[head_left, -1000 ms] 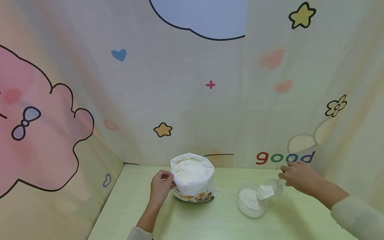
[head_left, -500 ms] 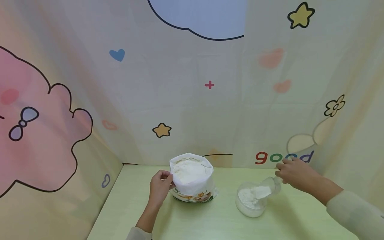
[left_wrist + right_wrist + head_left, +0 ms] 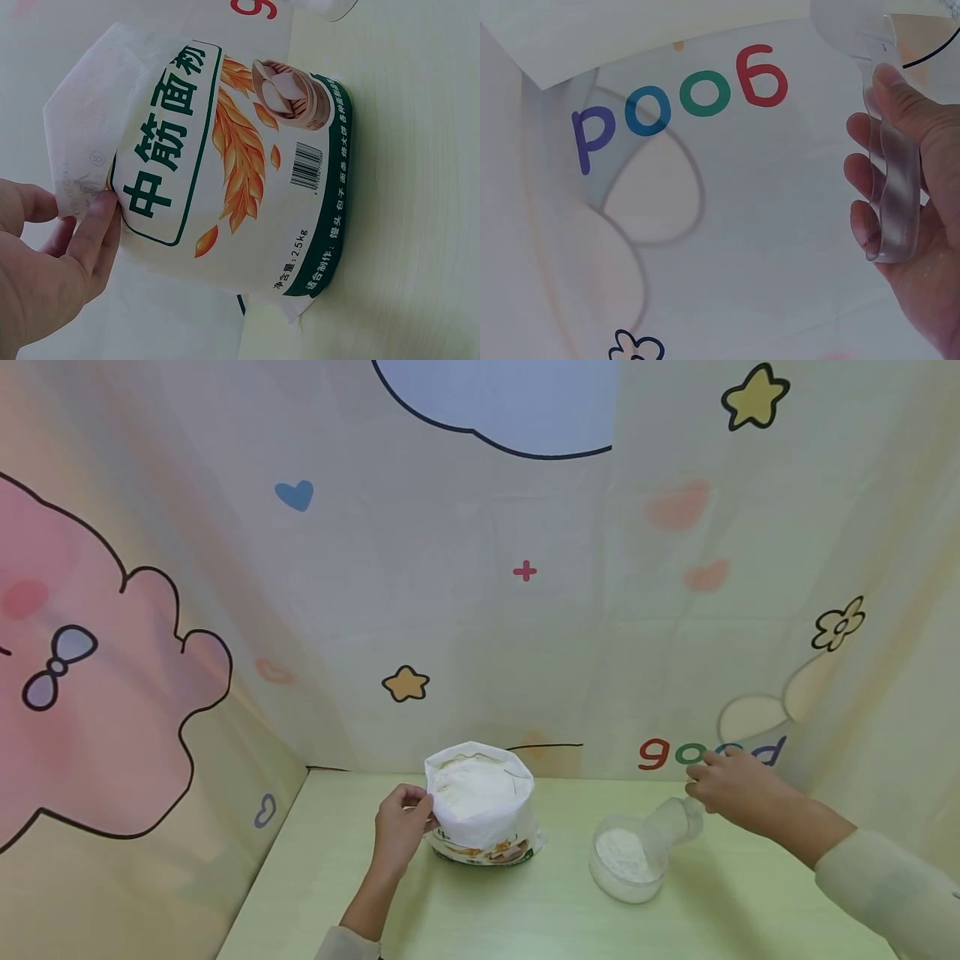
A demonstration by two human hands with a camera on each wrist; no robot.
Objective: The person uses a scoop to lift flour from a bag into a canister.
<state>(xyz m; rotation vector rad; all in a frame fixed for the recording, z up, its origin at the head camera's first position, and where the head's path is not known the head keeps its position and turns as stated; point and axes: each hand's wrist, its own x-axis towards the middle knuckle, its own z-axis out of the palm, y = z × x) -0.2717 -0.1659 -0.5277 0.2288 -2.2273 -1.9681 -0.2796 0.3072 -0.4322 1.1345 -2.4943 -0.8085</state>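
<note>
My left hand (image 3: 400, 828) pinches the folded-down rim of an open flour bag (image 3: 483, 810) between thumb and fingers. White flour (image 3: 472, 783) fills the bag almost to its mouth. The left wrist view shows the bag's printed front (image 3: 232, 172) with wheat ears and a barcode. My right hand (image 3: 738, 789) grips the handle of a clear plastic scoop (image 3: 892, 172), fingers curled round it. The scoop's cup (image 3: 672, 823) tilts down over a clear round bowl (image 3: 626, 893), its lip overlapping the bowl's rim. A mound of flour (image 3: 624, 854) lies in the bowl.
The pale yellow-green table (image 3: 525, 918) carries the bag on the left and the bowl on the right. A printed curtain (image 3: 465, 610) hangs right behind the table's back edge, with more fabric at both sides.
The flour in the scoop has slid out into the bowl as the scoop tipped further down. My right hand has shifted slightly left and up; the left hand stays at the bag's rim.
</note>
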